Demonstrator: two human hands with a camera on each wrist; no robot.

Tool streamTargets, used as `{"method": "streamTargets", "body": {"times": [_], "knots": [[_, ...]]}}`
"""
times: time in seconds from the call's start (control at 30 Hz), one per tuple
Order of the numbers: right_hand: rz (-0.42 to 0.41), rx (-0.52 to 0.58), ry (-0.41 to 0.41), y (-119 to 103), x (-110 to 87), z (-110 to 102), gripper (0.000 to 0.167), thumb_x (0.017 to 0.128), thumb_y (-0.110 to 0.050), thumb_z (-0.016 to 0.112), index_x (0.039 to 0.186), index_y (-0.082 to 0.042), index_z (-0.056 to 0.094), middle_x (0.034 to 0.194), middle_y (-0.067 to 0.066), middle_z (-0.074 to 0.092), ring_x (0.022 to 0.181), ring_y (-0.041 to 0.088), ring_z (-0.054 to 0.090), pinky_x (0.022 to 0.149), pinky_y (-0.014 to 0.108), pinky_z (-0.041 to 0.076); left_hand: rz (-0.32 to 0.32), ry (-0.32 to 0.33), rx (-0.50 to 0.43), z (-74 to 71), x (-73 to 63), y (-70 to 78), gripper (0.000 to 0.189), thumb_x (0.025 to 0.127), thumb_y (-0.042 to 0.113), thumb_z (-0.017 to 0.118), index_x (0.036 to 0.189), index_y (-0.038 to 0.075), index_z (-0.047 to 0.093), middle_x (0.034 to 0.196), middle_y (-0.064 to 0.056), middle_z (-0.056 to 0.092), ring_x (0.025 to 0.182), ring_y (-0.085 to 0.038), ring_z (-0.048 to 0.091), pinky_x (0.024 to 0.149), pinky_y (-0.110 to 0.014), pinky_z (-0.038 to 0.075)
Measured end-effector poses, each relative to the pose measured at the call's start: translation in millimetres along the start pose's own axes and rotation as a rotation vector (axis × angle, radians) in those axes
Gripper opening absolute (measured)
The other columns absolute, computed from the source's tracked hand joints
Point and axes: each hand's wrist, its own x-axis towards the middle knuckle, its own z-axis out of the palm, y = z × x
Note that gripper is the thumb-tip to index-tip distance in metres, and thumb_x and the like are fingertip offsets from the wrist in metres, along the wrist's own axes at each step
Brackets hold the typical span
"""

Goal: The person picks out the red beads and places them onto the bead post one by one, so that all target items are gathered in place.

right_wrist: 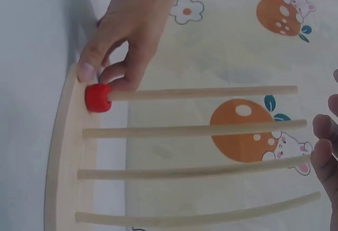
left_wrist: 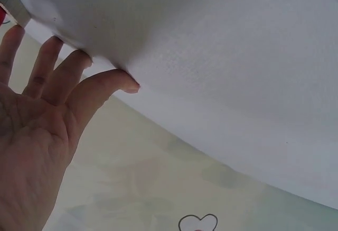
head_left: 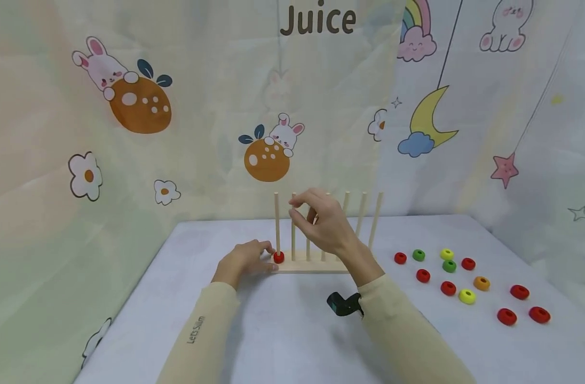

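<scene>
A light wooden stand with several upright pegs stands toward the back of the white table. One red bead sits at the foot of its leftmost peg. My left hand grips the stand's left end, thumb at the front and index finger behind, beside the red bead. In the left wrist view its other fingers are spread, tips against the table. My right hand is raised near the peg tops, fingers bent loosely and thumb apart from the index finger. No bead shows in it.
Loose red, green, yellow and orange beads lie scattered on the table's right side, among them a green bead and an orange bead. A printed cloth hangs behind the table. A dark device is strapped at my right wrist.
</scene>
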Motion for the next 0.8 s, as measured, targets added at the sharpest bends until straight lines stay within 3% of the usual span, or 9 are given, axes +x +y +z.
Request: {"method": "streamTargets", "body": {"times": [0.37, 0.57, 0.8], "knots": [[0.036, 0.001, -0.139, 11, -31.5, -15, 0.018, 0.093, -0.006, 0.074, 0.110, -0.012, 0.071, 0.100, -0.002, 0.065, 0.065, 0.007, 0.055, 0.056, 0.022, 0.052, -0.014, -0.004, -0.038, 5.5, -5.9, -1.3, 0.051, 0.090, 0.048, 0.076, 0.137, 0.032, 0.061, 0.127, -0.006, 0.059, 0.117, -0.033, 0.059, 0.100, -0.059, 0.049], [-0.022, -0.008, -0.105, 28, -49.9, -30, 0.016, 0.093, 0.001, 0.070, 0.104, -0.012, 0.071, 0.092, 0.000, 0.070, 0.070, 0.007, 0.058, 0.058, 0.023, 0.052, -0.009, -0.004, -0.026, 6.8, -2.0, -0.3, 0.051, 0.090, 0.048, 0.076, 0.136, 0.032, 0.061, 0.127, -0.005, 0.059, 0.117, -0.030, 0.058, 0.099, -0.057, 0.049], [-0.048, -0.042, -0.097, 42, -60.6, -52, 0.015, 0.091, 0.001, 0.071, 0.103, -0.008, 0.072, 0.090, -0.001, 0.070, 0.065, 0.006, 0.058, 0.055, 0.024, 0.052, 0.003, 0.001, -0.010, 3.3, 1.4, -0.7, 0.050, 0.090, 0.047, 0.077, 0.134, 0.030, 0.062, 0.129, -0.007, 0.060, 0.118, -0.031, 0.058, 0.100, -0.057, 0.049]]}}
